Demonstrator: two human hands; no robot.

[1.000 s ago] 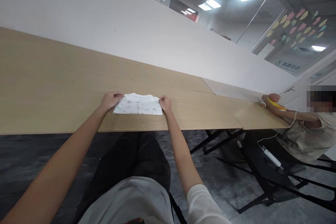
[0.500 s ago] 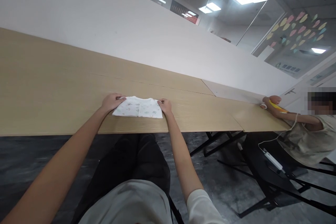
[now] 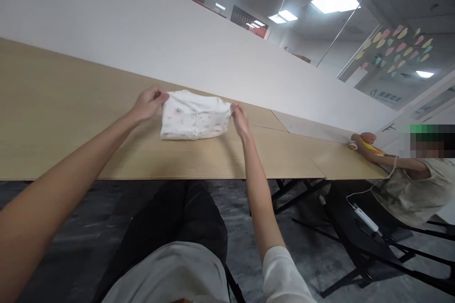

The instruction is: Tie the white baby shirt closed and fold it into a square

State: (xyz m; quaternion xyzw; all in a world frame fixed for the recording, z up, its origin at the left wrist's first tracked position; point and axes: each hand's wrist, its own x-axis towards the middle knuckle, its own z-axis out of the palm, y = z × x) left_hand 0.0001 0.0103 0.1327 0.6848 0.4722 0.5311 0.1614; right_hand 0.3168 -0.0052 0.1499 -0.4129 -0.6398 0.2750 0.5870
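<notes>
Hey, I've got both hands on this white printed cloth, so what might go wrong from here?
The left hand and right hand grip the white printed cloth only near its upper corners, so if either slips, that side could drop. Its lower edge appears to hang free above the table, so the folded layers might shift or come open.

The garment is matt, creased cloth. At nine o'clock the table looks like smooth wood; at one, glossy glass; at four, a smooth plastic box.
</notes>
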